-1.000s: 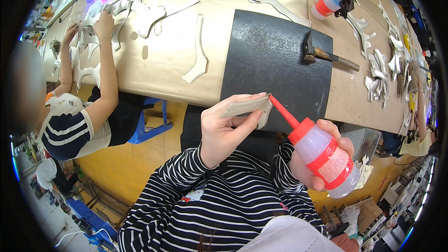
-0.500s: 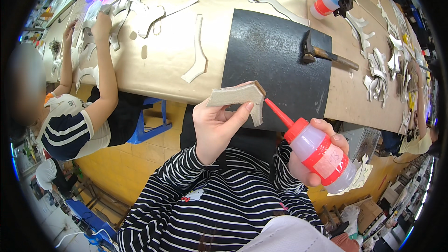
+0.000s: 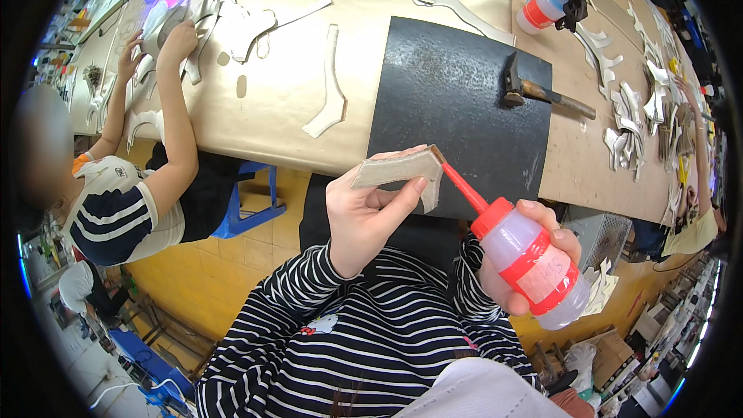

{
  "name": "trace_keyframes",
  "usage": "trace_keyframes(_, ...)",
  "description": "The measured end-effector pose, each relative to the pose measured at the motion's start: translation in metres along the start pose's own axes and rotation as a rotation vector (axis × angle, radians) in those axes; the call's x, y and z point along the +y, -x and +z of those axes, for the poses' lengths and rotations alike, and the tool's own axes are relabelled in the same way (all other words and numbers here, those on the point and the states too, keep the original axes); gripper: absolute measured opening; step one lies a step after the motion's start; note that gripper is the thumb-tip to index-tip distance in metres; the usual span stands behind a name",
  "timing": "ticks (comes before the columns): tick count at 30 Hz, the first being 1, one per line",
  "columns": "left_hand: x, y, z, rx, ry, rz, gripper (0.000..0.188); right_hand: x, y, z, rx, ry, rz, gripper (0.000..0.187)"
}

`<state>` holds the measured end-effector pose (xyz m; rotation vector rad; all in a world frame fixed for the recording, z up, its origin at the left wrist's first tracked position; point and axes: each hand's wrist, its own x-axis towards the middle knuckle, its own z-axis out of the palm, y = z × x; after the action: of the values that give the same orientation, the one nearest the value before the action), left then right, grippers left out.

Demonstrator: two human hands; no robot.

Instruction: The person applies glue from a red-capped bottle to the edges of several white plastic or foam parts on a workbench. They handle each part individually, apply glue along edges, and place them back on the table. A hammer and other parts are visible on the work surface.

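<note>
My left hand (image 3: 370,213) pinches a bent, pale beige cut piece (image 3: 398,170) between thumb and fingers, with its brown edge facing up and right. In my right hand (image 3: 551,236) is a squeeze bottle (image 3: 534,263), translucent with a red band, red cap and long red nozzle. The nozzle tip meets or nearly meets the piece's brown edge at the bend. Both are held in front of the near table edge. Beyond them lies a black mat (image 3: 457,101), and on its right part rests a hammer (image 3: 542,93) with a wooden handle.
A similar narrow bent piece (image 3: 331,85) lies left of the mat. Another red-banded bottle (image 3: 542,9) stands at the back right. Stacks of cut pieces (image 3: 627,124) lie farther right. At the left, a co-worker's arm (image 3: 176,101) reaches over the table, near a blue stool (image 3: 251,201).
My left hand has moved slightly right and down, tilting the piece, so its bend now sits closer to the nozzle tip. The bottle has turned a little in my right hand.
</note>
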<state>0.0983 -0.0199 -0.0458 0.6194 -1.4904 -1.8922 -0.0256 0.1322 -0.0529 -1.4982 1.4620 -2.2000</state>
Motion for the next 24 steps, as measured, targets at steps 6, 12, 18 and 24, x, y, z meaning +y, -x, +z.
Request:
trace_keyframes(6,0.001,0.003,0.005,-0.043,0.026,-0.068,0.028,0.001,-0.009,0.006,-0.008,0.173,-0.095,0.081)
trace_keyframes(12,-0.003,0.003,0.004,-0.017,-0.011,-0.060,0.027,0.006,-0.013,0.016,0.164,-0.079,-0.120,0.082)
trace_keyframes(18,-0.007,-0.002,-0.011,-0.145,-0.178,-0.135,0.025,0.005,-0.017,0.028,0.746,-0.299,0.148,0.074)
trace_keyframes(24,0.005,-0.043,-0.106,0.025,-0.257,-0.351,0.017,0.024,-0.030,-0.015,0.875,-1.963,0.649,0.042)
